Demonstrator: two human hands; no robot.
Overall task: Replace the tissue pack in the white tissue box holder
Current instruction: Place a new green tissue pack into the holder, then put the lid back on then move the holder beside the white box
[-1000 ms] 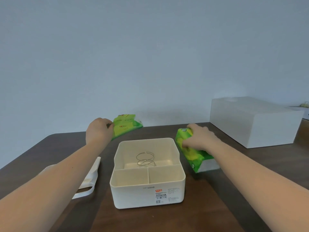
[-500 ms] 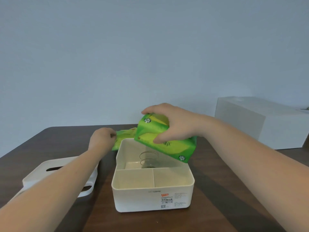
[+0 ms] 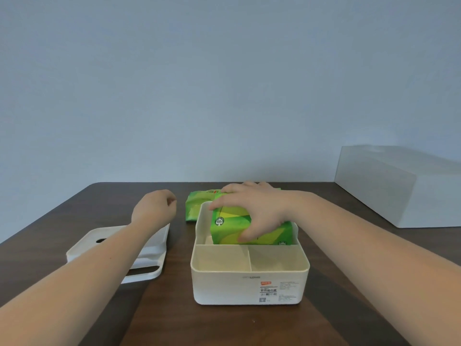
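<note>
The white tissue box holder (image 3: pixel 249 285) stands open on the dark table, with two small front compartments and a larger rear one. My right hand (image 3: pixel 252 208) grips a green tissue pack (image 3: pixel 232 227) that sits tilted in the rear compartment, its left end raised above the rim. A second, flatter green pack (image 3: pixel 195 208) lies on the table just behind the holder's left corner. My left hand (image 3: pixel 154 208) hovers left of that pack, fingers curled, holding nothing. The spring in the holder is hidden.
The holder's white lid (image 3: pixel 147 248) with its oval slot lies on the table to the left, under my left forearm. A large white box (image 3: pixel 399 188) stands at the back right. A plain wall rises behind the table's far edge.
My right hand has lowered the green pack from above the holder into the rear compartment. My left hand has let go of the flat pack and drawn back to the left.
</note>
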